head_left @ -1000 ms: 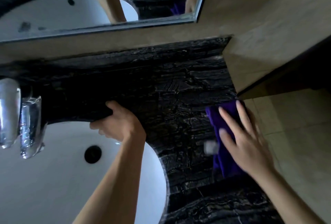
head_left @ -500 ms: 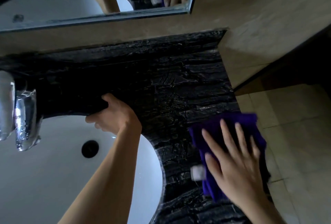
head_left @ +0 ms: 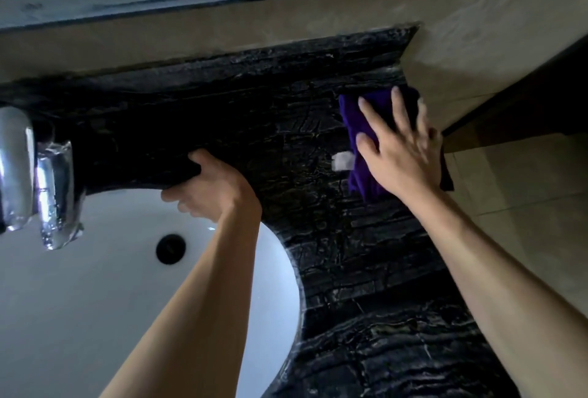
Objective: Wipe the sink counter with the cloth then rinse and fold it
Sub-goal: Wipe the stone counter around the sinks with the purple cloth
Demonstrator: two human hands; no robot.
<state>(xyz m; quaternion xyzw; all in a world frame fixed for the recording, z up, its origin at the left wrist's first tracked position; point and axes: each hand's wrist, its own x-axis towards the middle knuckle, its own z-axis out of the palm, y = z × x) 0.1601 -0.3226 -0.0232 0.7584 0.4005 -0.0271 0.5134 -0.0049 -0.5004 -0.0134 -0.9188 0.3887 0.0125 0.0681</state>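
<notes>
A: Cloth position?
B: Purple cloth [head_left: 366, 175] at right of frame on the black marble worktop [head_left: 270, 105], under the spread right hand [head_left: 402, 149].
A: Left hand [head_left: 210, 191]?
B: Curled over the white sink [head_left: 95, 286] rim.

The right hand [head_left: 402, 149] presses the purple cloth [head_left: 359, 175] flat on the dark desk [head_left: 270, 105]; the left hand [head_left: 213, 187] grips the sink [head_left: 95, 286] edge.
</notes>
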